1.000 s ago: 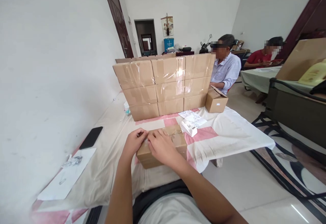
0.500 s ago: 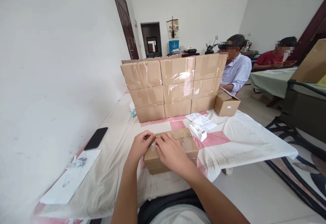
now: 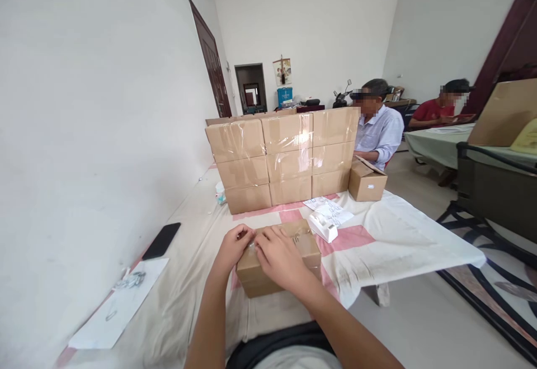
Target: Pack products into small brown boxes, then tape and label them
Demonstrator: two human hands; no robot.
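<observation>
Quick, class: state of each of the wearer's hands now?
Left hand: curled at the top of the cardboard box; grip cannot be told.
Right hand: laid over its top; grip cannot be told.

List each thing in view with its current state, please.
Box under the hands: top closed, tape on it
Left hand: bent, at the box's top left
Right hand: resting on the box top
Stacked boxes: closed, clear tape across them
Box at the right: flap partly raised
Phone: lying flat, dark
Tablecloth: creased
Far doorway: open
</observation>
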